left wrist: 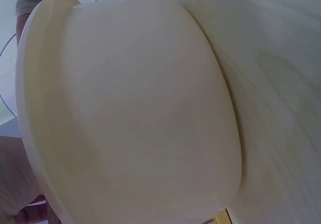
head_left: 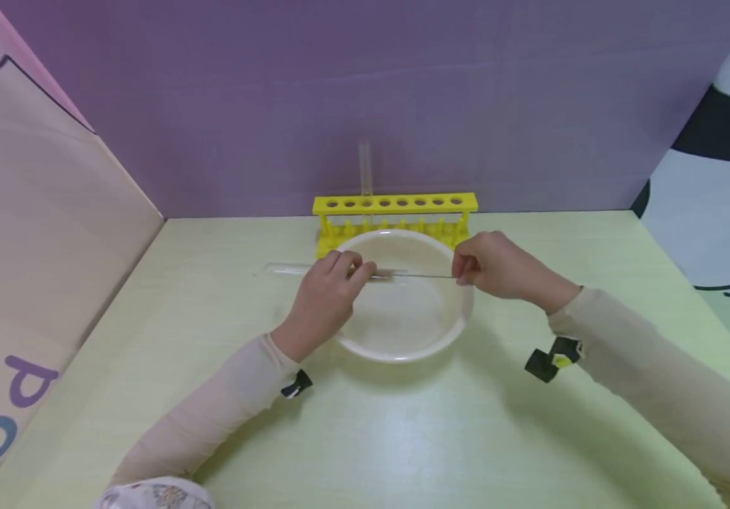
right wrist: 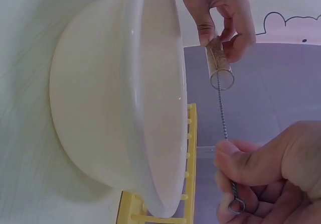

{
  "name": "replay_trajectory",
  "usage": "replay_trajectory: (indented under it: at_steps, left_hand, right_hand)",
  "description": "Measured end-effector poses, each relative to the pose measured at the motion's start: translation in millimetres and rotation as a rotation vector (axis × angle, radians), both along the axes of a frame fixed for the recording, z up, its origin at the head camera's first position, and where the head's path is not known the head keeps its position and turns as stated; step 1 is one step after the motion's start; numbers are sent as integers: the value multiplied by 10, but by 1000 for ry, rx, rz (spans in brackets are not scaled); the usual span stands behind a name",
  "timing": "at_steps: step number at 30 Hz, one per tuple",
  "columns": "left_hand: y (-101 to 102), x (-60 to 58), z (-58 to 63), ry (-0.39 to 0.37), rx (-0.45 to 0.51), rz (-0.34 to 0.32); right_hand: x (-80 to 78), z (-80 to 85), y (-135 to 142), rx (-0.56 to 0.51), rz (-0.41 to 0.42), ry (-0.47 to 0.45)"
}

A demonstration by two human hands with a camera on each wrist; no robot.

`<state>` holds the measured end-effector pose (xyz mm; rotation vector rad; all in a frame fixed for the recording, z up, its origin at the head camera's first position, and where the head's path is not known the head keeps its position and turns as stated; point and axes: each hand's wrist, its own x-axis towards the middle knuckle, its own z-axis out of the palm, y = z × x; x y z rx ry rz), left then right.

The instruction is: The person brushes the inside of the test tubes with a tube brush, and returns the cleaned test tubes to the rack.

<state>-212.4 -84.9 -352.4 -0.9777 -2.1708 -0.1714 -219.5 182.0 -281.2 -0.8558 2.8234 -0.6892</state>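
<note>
My left hand [head_left: 326,293] grips a clear glass test tube [head_left: 285,268], held level above a white basin [head_left: 396,358]. In the right wrist view the tube's open rim points toward my right hand [right wrist: 273,176]. Thumb and fingers of that hand pinch the twisted wire handle of a test tube brush [right wrist: 222,114], whose looped end shows below them. The brush's brownish bristles sit inside the tube, near my left fingers [right wrist: 235,25]. Basin wall [left wrist: 140,108] fills most of the left wrist view, with part of my left hand at its lower left edge.
Behind the basin stands a yellow test tube rack [head_left: 396,205], with another clear test tube [head_left: 365,166] upright in it. A purple backdrop [head_left: 403,92] rises at the table's far edge, and printed panels flank both sides.
</note>
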Motion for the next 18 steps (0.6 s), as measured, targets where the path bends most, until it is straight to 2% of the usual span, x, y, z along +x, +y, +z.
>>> replay_trajectory:
  at_steps: [11, 18]
  left_hand:
    - [47, -1, -17, 15, 5, 6]
    - [67, 13, -20, 11, 14, -1]
  right_hand:
    - [-102, -18, 58, -23, -3, -213]
    - [-138, 44, 45, -47, -42, -378]
